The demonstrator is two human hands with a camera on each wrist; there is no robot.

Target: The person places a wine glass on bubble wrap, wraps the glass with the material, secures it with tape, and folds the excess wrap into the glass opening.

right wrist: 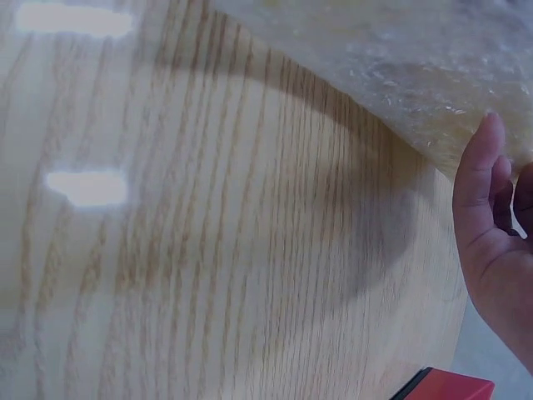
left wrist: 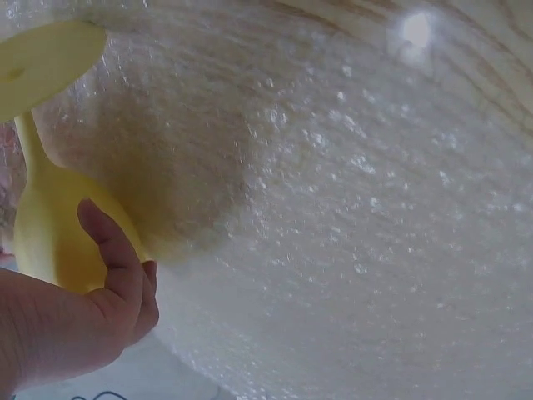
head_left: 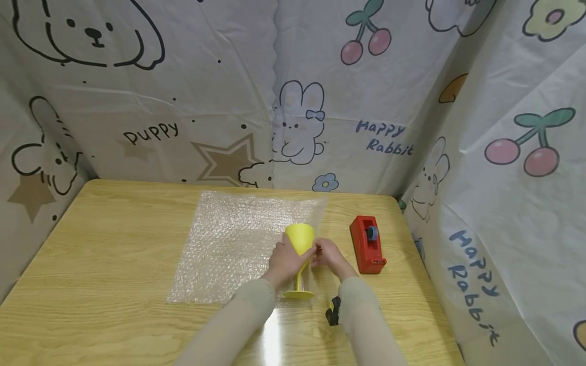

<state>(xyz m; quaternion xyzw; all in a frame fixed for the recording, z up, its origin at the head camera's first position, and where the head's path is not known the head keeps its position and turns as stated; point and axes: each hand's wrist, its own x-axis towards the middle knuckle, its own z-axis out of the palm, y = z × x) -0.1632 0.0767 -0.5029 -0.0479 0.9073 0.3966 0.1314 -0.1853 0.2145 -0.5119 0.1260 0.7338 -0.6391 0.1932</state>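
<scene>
A yellow goblet (head_left: 299,239) is upright over the right part of a sheet of bubble wrap (head_left: 229,244). My left hand (head_left: 285,260) grips it round the lower bowl; in the left wrist view, the thumb of the left hand (left wrist: 100,312) lies along the bowl, beneath the goblet's foot (left wrist: 54,67). Just right of the bowl, my right hand (head_left: 328,255) pinches the right edge of the wrap. From the right wrist, that edge of bubble wrap (right wrist: 391,83) rises off the table, with the right hand (right wrist: 495,242) at its border and the fingers curled.
A red tape dispenser (head_left: 368,245) with a roll in it stands right of the right hand. A small black object with a yellow part (head_left: 333,311) lies beside the right sleeve. Patterned white curtains (head_left: 220,101) hang behind and beside the wooden table (head_left: 100,254).
</scene>
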